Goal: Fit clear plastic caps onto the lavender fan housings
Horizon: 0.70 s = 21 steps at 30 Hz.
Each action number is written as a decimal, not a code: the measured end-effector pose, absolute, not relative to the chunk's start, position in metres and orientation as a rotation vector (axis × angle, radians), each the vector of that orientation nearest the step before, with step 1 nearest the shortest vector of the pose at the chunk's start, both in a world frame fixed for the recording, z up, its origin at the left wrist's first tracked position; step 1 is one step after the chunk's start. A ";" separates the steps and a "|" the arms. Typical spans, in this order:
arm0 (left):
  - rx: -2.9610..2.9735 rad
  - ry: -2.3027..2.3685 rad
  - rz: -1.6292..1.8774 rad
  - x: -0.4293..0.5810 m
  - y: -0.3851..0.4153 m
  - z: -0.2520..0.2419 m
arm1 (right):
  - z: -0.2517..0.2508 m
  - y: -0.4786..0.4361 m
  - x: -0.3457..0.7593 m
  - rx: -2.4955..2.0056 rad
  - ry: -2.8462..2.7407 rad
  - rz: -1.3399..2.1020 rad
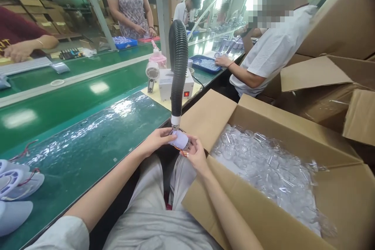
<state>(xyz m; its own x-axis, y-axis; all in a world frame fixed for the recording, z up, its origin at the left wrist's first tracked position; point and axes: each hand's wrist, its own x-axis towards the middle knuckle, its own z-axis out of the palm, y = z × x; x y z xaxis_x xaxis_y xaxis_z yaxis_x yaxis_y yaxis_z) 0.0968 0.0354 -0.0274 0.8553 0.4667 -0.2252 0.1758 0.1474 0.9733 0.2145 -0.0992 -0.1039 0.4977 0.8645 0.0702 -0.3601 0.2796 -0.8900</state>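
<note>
A small whitish-lilac cylindrical part (pixel 180 140) with red and yellow wires sits between my two hands, above my lap by the bench edge. My left hand (pixel 159 139) grips it from the left, thumb on top. On its right end, my right hand (pixel 195 152) has its fingers wrapped round a clear rim, close to the wires. The white-tipped end of a black ribbed hose (pixel 177 86) points down at the part's upper edge; whether they touch is hard to tell. Behind the hose stands a white box device (pixel 168 86) with a lit red switch.
An open carton (pixel 295 136) of clear plastic pieces stands at my right. White fan-like parts (pixel 17 183) lie on the green bench (pixel 96 140) at the left. A co-worker's hand (pixel 224 61) is near a blue tray (pixel 205 71). Other people sit or stand across the line.
</note>
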 end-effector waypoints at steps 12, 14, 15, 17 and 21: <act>1.526 0.570 0.190 0.091 0.043 -0.019 | -0.107 -0.093 0.205 -0.953 -0.607 0.908; 1.546 0.573 0.168 0.095 0.045 -0.019 | -0.110 -0.094 0.204 -0.972 -0.585 0.874; 1.557 0.576 0.156 0.097 0.046 -0.019 | -0.110 -0.094 0.204 -0.979 -0.574 0.857; 1.576 0.583 0.137 0.099 0.049 -0.019 | -0.111 -0.093 0.202 -0.985 -0.559 0.832; 1.600 0.607 0.123 0.099 0.051 -0.017 | -0.110 -0.091 0.201 -0.973 -0.559 0.830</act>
<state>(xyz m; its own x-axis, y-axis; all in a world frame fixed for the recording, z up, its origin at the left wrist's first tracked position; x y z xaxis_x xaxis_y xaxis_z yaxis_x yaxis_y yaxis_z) 0.0994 0.0513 -0.0171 0.8510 0.4483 -0.2735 0.3065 -0.0011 0.9519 0.2013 -0.0908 -0.1100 0.5757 0.8160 0.0520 -0.3547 0.3065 -0.8833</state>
